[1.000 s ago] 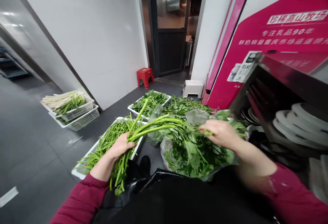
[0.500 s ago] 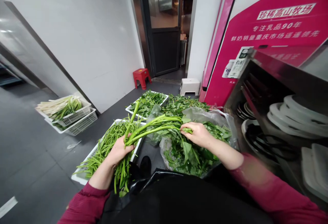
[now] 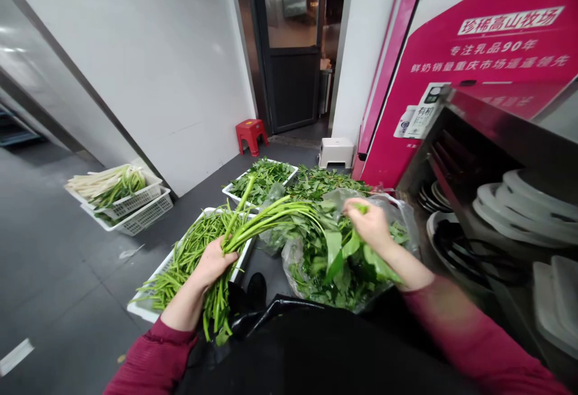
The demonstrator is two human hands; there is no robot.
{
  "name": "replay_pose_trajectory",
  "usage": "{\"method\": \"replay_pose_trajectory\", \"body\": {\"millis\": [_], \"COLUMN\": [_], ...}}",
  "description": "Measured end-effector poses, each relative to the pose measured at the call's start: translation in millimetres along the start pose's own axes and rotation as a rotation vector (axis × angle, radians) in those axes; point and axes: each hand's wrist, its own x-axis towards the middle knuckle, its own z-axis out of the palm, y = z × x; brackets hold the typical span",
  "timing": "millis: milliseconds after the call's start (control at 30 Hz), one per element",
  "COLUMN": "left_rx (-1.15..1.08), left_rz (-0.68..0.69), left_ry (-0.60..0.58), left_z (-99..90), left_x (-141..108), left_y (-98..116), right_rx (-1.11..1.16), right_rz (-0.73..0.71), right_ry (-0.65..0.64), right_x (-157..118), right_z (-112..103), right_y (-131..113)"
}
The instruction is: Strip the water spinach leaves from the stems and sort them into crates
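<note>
Smooth stalks [image 3: 266, 219], crinkled plastic bag [image 3: 292, 258], glossy apron [image 3: 307, 347], red plastic stool [image 3: 251, 136]

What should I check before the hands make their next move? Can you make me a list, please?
1. Left hand gripping the long, thin, bright-green stems: ok, the fingers are closed around them.
2. Right hand holding something: ok, a small green plant piece shows in its grasp.
3. White plastic slotted basket close to the left hand: ok, just beneath and beside it.
4. Clear plastic bag free of tears: cannot tell, leafy greens hide much of it.
5. Dark grey tiled floor free of scraps: not ok, a flat white strip lies there.
</note>
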Motion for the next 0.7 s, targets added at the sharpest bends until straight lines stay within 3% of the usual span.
{"method": "replay_pose_trajectory", "body": {"millis": [67,100,167,267,367,500,700], "left_rx": [-0.021,-0.020,-0.015,-0.010,0.015,0.033,0.016], "left_rz": [-0.005,0.000,0.009,0.033,0.070,0.126,0.096], "left_ry": [0.003,0.001,-0.004,-0.027,-0.050,-0.064,-0.055], "left_z": [-3.3,-5.0,-7.1,-4.8,1.5,6.5,8.7], "left_x": [-1.9,-2.8,-3.9,-3.4,-2.5,-4.2,-4.7], "left_y": [-4.6,-5.9,-5.5,1.9,12.9,22.6,24.4], "right_rx": [0.069,0.056,-0.068,-0.350,-0.541,-0.737,-0.736], "right_rz": [0.100,0.066,-0.148,-0.595,-0.860,-0.912,-0.903], "right_ry": [0.128,0.155,0.156,-0.062,-0.309,-0.416,-0.481], "right_x": [3.7,4.5,4.1,0.6,-2.4,0.1,7.1], "right_z": [-17.7,-26.3,-38.8,-35.6,-4.8,36.6,46.9], "right_y": [-1.5,-5.5,-20.7,-54.1,-80.7,-87.1,-74.9]}}
